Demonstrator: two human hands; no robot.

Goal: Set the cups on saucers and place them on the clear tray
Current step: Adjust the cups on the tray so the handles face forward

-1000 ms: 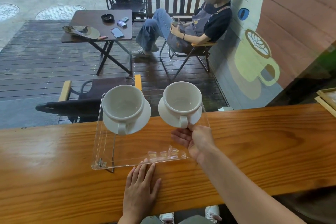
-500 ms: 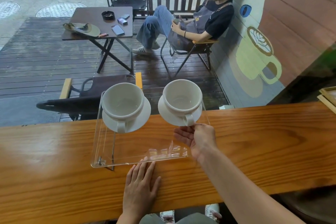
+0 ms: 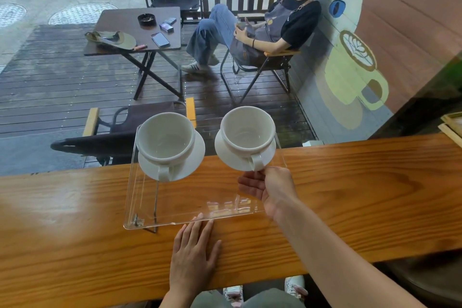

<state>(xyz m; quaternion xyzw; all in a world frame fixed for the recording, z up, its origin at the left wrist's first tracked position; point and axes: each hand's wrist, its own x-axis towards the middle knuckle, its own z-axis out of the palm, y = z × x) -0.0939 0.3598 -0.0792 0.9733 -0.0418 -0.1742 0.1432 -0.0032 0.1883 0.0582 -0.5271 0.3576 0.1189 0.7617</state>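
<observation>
Last step, both cups on saucers on tray point(image 3: 140, 207) at counter point(image 3: 362, 182) far edge: R hand point(image 3: 271, 189) grip half-curled at R cup point(image 3: 247, 130) handle, pinch unclear; L hand point(image 3: 193, 255) spread flat by tray; next, prob. let go w/o nudging.

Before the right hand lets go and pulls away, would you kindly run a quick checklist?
1. Left cup seated on its saucer: ok.
2. Right cup on its saucer: ok.
3. Both sets on the clear tray: ok.
4. Tray fully on the counter: not ok, its far end overhangs.
5. Right hand off the cup handle: cannot tell.
6. Left hand steadying at the tray's near edge: ok.
</observation>
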